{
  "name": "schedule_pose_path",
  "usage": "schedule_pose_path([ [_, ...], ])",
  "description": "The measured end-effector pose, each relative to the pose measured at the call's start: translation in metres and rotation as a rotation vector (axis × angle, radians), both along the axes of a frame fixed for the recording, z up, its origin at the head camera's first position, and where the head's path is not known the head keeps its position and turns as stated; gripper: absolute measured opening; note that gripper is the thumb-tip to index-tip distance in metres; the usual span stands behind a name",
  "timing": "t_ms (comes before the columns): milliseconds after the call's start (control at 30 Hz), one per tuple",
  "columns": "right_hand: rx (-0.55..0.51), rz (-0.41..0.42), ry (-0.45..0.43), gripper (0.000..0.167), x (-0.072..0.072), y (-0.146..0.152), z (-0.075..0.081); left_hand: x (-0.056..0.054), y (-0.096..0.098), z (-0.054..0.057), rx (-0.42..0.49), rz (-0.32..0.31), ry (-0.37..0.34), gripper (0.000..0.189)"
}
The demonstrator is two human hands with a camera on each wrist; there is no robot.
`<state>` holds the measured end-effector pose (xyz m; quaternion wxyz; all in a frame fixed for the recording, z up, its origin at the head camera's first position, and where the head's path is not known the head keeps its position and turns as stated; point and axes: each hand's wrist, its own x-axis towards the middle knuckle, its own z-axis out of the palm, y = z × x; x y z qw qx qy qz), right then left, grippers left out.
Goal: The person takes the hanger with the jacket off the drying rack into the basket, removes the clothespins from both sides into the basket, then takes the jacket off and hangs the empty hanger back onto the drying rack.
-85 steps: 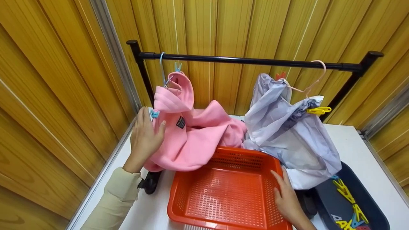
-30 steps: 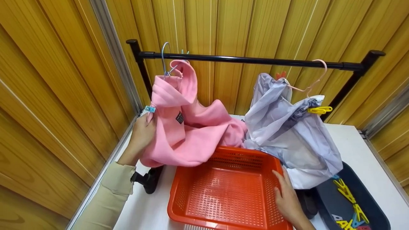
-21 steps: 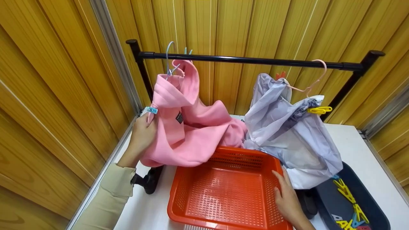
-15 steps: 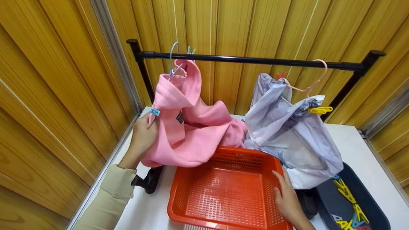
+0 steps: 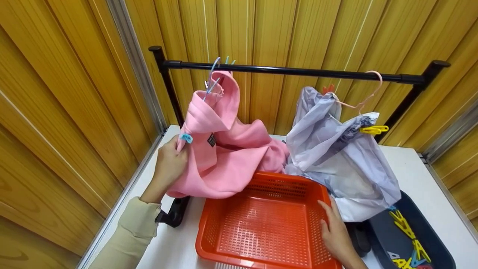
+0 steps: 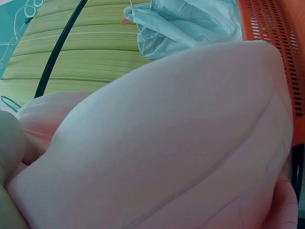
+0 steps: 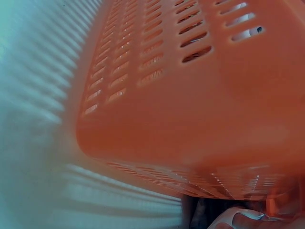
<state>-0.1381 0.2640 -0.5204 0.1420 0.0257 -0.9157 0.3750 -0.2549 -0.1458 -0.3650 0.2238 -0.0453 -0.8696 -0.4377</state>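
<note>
My left hand (image 5: 168,162) pinches the edge of a pink sweatshirt-like garment (image 5: 231,160), just below a light-blue clothespin (image 5: 186,138) clipped to it. The garment hangs from a pale-blue wire hanger (image 5: 212,74), whose tilted hook is at the rail (image 5: 283,70). In the left wrist view the pink cloth (image 6: 167,133) fills most of the picture. My right hand (image 5: 338,235) holds the right rim of an orange-red plastic basket (image 5: 265,228), thumb on the inside; its other fingers are partly hidden. The right wrist view shows the basket's slotted outer wall (image 7: 205,109).
A pale lilac garment (image 5: 336,157) hangs at right from a pink hanger (image 5: 377,87), with yellow clothespins (image 5: 374,129) and a red one. A dark tray (image 5: 429,220) with several clothespins stands on the white table (image 5: 407,164). Wood-patterned walls (image 5: 269,33) close the back and sides.
My left hand, first flat against the garment, has taken hold of its edge by the blue clothespin. The hanger hook and garment top have slid right along the rail. The right hand stays put.
</note>
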Motion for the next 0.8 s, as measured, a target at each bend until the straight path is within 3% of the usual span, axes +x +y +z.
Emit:
schedule_pose_path([
  [400, 0.038, -0.01, 0.03, 0.053, 0.0, -0.001, -0.002, 0.005, 0.003, -0.005, -0.063, -0.011, 0.006, 0.019],
  [800, 0.002, 0.006, 0.037, 0.053, 0.0, -0.001, -0.003, 0.011, 0.002, -0.017, -0.096, -0.126, 0.098, 0.03],
])
